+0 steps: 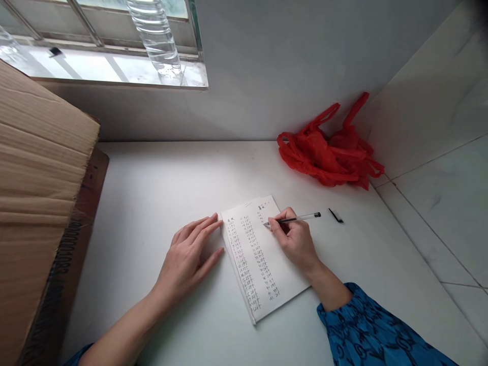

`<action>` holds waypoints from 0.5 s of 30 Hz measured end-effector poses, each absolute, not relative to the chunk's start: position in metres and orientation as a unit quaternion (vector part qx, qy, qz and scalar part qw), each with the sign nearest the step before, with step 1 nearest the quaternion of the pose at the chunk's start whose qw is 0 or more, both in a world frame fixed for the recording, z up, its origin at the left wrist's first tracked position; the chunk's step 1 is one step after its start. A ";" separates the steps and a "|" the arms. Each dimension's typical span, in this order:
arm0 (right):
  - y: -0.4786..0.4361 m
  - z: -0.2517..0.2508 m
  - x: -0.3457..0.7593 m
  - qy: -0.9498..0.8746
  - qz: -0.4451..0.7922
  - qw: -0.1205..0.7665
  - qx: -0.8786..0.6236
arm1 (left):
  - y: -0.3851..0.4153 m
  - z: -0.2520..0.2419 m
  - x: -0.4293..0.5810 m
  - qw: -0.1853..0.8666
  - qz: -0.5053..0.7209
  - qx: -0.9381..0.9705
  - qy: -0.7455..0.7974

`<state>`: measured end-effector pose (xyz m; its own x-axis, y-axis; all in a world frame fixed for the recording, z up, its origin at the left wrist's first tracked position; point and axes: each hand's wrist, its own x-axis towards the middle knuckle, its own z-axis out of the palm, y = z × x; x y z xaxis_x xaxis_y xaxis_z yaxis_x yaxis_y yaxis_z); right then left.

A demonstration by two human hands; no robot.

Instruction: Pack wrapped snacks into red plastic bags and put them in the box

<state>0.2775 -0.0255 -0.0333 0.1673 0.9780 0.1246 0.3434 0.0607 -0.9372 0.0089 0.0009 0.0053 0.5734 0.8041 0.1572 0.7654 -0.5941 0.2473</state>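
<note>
Sleeves (366, 330) of dark-patterned blue show nearest, the left one only as a scrap, at the near side of the white table (183, 178). Beyond them a notebook (263, 259) lies slantwise on the table, right of its middle and well short of the far edge, with columns of handwritten figures on its page. Its paper looks thin and soft, easy to crease or drag; it is best steadied flat by the left margin.

The left hand (192, 249) rests palm down beside that margin, fingers stretched out and holding nothing, thumb parted from them; whether the index fingertip presses the page I cannot tell. The right hand (295, 241) lies over the notebook's right side, thumb and fingers pinched round a clear-barrelled pen (301, 217), its tip at the rightmost column. The pen should be light and stiff, a little slick, and is best held low, just above the tip.

Toward the table's right edge lies a black pen cap (336, 215), near the pen's tail. A cardboard box (41, 203) covers the left edge. A crumpled red plastic bag (324, 152) fills the far right corner; past the far edge, a clear bottle (156, 38) stands on the windowsill (118, 68).
</note>
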 end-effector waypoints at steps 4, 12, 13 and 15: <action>-0.025 -0.034 0.277 -0.549 0.339 0.477 -0.597 | 0.001 0.006 0.008 0.076 0.126 0.884 0.443; -0.025 -0.033 0.278 -0.556 0.333 0.476 -0.595 | 0.003 0.004 0.010 0.071 0.124 0.886 0.441; -0.025 -0.033 0.278 -0.556 0.330 0.476 -0.596 | 0.003 0.004 0.010 0.070 0.124 0.886 0.442; -0.025 -0.034 0.278 -0.551 0.327 0.482 -0.598 | 0.003 0.004 0.009 0.069 0.124 0.886 0.442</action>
